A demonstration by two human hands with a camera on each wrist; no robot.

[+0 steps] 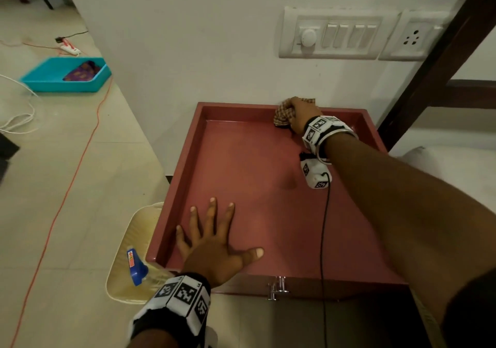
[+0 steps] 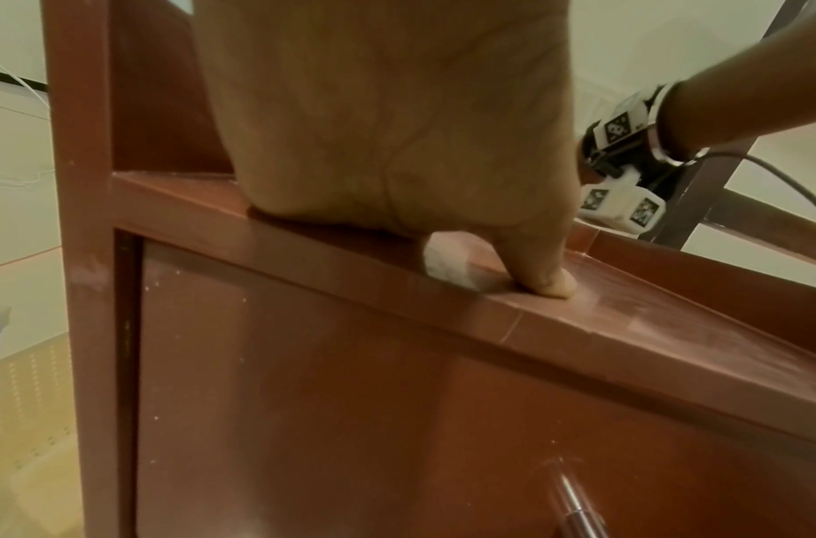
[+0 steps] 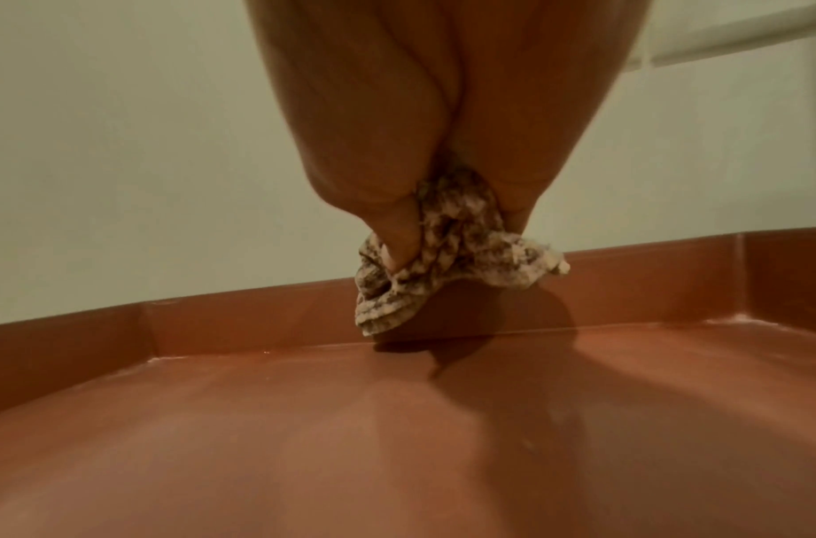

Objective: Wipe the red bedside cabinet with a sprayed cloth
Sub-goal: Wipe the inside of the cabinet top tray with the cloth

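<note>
The right hand grips the bunched cloth at the back rim of the red bedside cabinet. The left hand lies flat, fingers spread, near the front-left corner. Risk: the bunched cloth may skip the rim corners.

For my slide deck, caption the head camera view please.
Right hand wipes checked cloth along red cabinet's back rim; left hand braces flat.

Hand gripping checked cloth
</note>
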